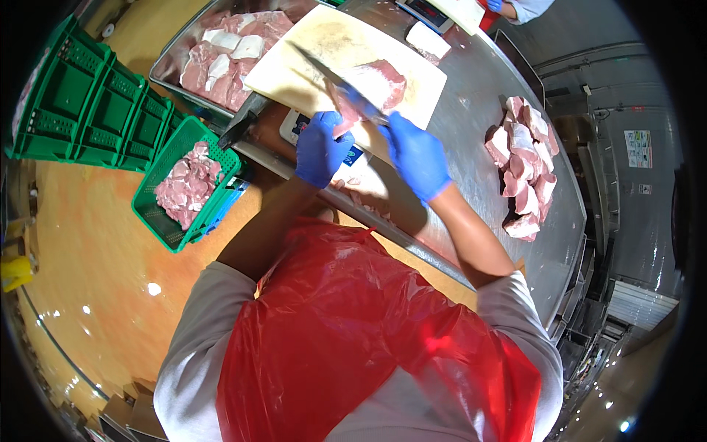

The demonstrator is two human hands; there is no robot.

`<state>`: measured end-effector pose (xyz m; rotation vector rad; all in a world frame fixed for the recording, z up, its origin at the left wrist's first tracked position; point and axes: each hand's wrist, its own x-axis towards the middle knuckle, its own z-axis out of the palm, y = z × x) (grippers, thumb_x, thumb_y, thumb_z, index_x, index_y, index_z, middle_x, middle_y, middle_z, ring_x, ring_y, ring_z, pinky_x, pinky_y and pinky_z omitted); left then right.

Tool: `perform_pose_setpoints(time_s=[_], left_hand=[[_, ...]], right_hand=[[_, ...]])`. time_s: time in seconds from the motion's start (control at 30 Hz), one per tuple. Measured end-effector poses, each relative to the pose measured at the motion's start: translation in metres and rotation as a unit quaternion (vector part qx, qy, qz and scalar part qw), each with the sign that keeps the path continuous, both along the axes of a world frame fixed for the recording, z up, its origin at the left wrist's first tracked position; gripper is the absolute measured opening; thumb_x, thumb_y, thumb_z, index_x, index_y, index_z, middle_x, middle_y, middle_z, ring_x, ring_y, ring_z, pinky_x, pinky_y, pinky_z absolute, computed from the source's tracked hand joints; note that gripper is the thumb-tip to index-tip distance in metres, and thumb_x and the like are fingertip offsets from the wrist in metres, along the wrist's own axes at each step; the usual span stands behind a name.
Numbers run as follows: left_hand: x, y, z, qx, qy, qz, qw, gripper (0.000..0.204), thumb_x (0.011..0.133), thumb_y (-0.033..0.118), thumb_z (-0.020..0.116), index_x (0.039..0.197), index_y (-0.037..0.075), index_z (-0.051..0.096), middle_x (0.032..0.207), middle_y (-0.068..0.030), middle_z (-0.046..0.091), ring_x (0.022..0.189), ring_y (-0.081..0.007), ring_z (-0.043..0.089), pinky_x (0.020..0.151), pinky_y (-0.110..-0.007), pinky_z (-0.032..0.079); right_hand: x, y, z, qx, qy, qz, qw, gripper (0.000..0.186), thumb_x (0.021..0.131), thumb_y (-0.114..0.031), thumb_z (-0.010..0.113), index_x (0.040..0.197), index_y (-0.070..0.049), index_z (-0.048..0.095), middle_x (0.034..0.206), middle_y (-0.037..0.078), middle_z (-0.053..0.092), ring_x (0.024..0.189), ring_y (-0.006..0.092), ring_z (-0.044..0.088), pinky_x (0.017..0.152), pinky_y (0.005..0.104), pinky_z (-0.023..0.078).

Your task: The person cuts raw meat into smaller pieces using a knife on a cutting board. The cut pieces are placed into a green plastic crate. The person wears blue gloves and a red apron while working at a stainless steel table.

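A long knife [329,71] is in my right hand [418,157], whose blue-gloved fingers wrap round the handle. Its blade points up and left across a pale piece of meat [384,82] on the cutting board [313,37]. My left hand [321,151], also gloved in blue, is closed at the board's near edge on a pink flap of that meat. The blade hides part of the piece.
Left of the board stands a metal tub of meat chunks [243,59]. Green crates [81,96] and a green basket of trimmings [140,193] are farther left. Cut meat [526,166] lies piled on the steel table [471,147]. Another person's gloved hand [495,5] shows at top right.
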<state>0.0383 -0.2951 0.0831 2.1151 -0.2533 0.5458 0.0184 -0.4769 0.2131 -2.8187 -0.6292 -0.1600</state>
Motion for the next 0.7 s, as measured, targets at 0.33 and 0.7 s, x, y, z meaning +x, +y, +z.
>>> perform_pose_setpoints(time_s=[0.33, 0.7], left_hand=[[-0.018, 0.010, -0.008, -0.010, 0.065, -0.015, 0.998, 0.011, 0.084, 0.010, 0.067, 0.095, 0.005, 0.068, 0.086, -0.0147, 0.068, 0.075, -0.0327, 0.067, 0.069, -0.037, 0.055], [-0.047, -0.049, 0.006, -0.536, 0.422, -0.174, 0.710, 0.015, 0.100, 0.019, 0.063, 0.099, 0.004, 0.061, 0.074, -0.0003, 0.059, 0.068, -0.0090, 0.060, 0.062, -0.027, 0.057]], right_hand=[[-0.018, -0.108, -0.008, -0.158, 0.103, 0.034, 0.981, 0.023, 0.095, -0.014, 0.053, 0.118, -0.013, 0.057, 0.097, 0.022, 0.067, 0.079, 0.0420, 0.068, 0.067, 0.0505, 0.054], [-0.033, -0.108, -0.010, -0.019, -0.025, 0.015, 0.999, 0.015, 0.097, -0.021, 0.061, 0.099, -0.008, 0.054, 0.086, 0.019, 0.062, 0.070, 0.0434, 0.062, 0.058, 0.0495, 0.051]])
